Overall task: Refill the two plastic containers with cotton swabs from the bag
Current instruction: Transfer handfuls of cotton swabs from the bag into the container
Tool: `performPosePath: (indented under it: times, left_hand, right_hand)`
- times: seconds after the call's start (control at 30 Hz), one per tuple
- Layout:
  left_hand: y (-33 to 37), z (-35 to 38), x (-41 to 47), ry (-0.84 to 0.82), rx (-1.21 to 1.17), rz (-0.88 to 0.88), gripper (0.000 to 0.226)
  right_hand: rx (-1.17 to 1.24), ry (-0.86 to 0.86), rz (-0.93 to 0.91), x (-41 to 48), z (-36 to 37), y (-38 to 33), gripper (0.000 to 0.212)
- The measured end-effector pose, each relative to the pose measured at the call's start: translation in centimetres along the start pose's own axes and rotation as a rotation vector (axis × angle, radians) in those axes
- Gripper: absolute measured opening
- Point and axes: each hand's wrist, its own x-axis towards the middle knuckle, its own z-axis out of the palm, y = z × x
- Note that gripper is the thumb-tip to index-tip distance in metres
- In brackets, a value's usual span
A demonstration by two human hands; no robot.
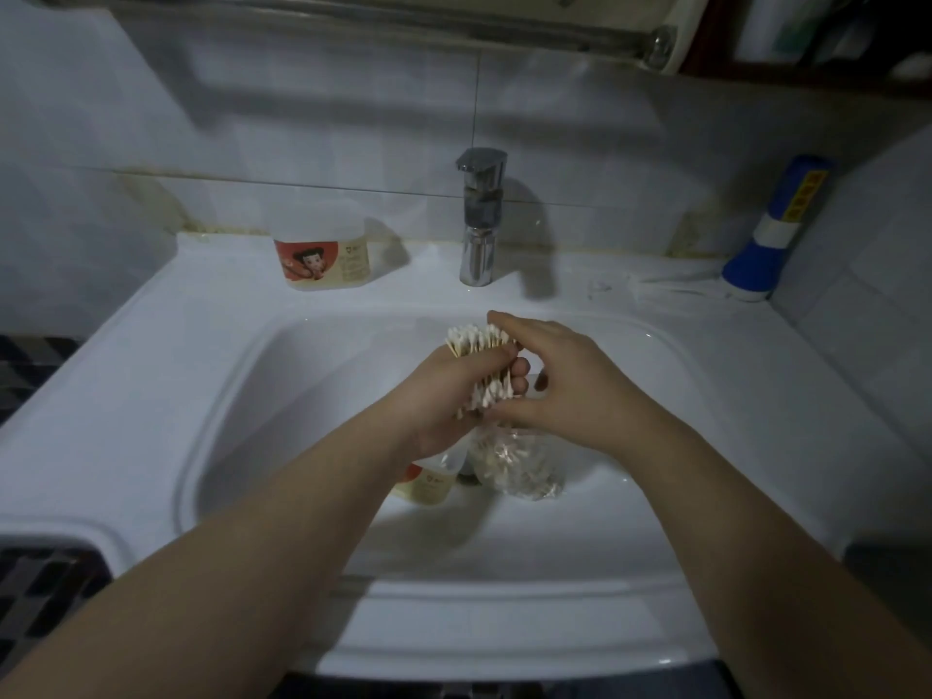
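So both hands are over the sink basin. The left hand has its fingers wrapped tight round a fat bundle of swabs, with the white tips sticking out above the fist and more poking out below. The right hand comes in from the side and brackets that same bundle, forefinger laid across the top tips and thumb against the bottom ones, so it's pinching the swabs end to end. Down in the basin, right under the hands, the clear bag lies crumpled with a good heap of swabs inside. Just left of it, touching or near enough, is the near container, mostly hidden by the left wrist, so I can't tell how full it is. The far container stands upright on the back ledge, left of the tap, well apart from the hands. A blue torch leans in the right corner.
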Motion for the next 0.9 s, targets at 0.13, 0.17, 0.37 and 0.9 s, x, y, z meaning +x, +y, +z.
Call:
performPosePath:
  times: [0.13,0.17,0.37,0.9]
  left_hand:
    - [0.0,0.1,-0.1,-0.007,-0.002,0.005,0.013]
    - [0.0,0.1,-0.2,-0.030,-0.007,0.008,0.014]
    - [-0.1,-0.3,-0.1,-0.049,0.007,0.009,0.010]
    - [-0.3,-0.8,1.1,0.358,0.120,0.065,0.010]
  right_hand:
    - [0.081,-0.032,0.029,-0.1,0.3,-0.2,0.108]
    - [0.064,-0.014,0.011,0.0,0.4,-0.2,0.104]
    - [0.064,-0.031,0.019,-0.2,-0.2,-0.5,0.106]
    - [-0.204,-0.379,0.112,-0.3,0.8,0.2,0.026]
